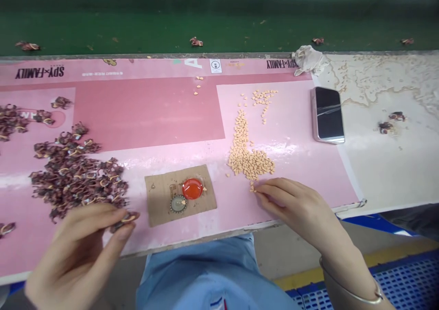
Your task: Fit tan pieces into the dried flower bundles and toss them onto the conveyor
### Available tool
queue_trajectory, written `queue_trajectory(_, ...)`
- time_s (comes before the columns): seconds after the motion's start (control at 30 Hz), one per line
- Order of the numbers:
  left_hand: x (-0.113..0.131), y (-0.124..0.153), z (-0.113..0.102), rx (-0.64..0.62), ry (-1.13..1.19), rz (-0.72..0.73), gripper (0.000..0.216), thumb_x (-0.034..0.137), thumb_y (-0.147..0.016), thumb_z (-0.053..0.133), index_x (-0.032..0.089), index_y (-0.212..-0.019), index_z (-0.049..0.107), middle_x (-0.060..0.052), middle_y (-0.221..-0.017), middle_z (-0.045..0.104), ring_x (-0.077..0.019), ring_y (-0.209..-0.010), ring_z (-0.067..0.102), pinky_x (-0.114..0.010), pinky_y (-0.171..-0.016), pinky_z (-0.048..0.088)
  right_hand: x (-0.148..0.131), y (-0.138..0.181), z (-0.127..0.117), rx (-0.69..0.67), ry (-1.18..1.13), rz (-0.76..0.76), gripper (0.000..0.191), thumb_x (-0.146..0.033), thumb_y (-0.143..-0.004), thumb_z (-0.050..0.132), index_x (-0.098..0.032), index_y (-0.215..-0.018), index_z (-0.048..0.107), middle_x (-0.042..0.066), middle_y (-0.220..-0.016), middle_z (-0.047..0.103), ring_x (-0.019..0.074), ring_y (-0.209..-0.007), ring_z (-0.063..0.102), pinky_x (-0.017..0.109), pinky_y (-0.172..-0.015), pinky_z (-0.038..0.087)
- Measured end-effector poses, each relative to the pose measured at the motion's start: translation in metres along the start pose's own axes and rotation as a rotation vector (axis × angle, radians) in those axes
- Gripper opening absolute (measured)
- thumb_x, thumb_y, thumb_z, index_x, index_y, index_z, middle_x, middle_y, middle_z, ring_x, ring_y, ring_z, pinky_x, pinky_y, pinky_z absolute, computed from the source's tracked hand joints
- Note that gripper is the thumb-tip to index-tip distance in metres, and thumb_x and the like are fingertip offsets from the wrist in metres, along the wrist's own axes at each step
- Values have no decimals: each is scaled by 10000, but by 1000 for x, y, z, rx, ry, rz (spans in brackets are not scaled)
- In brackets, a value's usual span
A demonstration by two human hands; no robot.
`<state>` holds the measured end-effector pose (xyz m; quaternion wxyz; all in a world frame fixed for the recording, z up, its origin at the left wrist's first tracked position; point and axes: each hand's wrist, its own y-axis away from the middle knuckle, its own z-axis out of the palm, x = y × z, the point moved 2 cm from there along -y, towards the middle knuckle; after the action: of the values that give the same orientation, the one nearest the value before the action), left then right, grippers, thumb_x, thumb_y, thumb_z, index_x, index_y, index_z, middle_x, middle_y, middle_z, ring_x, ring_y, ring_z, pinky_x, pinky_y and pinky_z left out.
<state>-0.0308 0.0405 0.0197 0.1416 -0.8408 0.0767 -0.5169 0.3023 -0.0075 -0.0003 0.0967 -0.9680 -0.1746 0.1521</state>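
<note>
My left hand (82,250) pinches a small dark maroon piece with an orange band (126,218) between thumb and fingers, just right of a big heap of the same dark pieces (73,173). My right hand (295,205) rests on the pink mat (154,113), its fingertips touching the near end of a pile of small tan pellets (247,157); whether a pellet is pinched I cannot tell. Between the hands lies a brown cardboard square (161,205) with a red cap (192,188) and a grey toothed cap (178,203) on it.
A phone (327,114) lies face up at the mat's right edge, with a crumpled white cloth (308,59) behind it. A few dark pieces (391,121) sit on the pale surface at right. A green belt (219,22) runs along the far side.
</note>
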Motion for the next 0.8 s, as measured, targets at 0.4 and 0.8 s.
queue_trajectory(0.4,26,14,46,-458,168,142,154,76,-975,650,209,-982,727,-6,-881,674,-87,-755,695,-117,-704,611,-66,-25,0,191,-489,11,128,-93,-979,636,-215,-945,655,-2,-766,744,100,-618,700,180,-606,616)
queue_trajectory(0.8,24,17,41,-329,70,154,163,56,-945,646,208,-902,686,-18,-809,666,-126,-708,676,-177,-640,599,-104,-52,11,247,-457,-17,181,-42,-905,658,-220,-911,690,-20,-762,763,97,-637,715,176,-664,639)
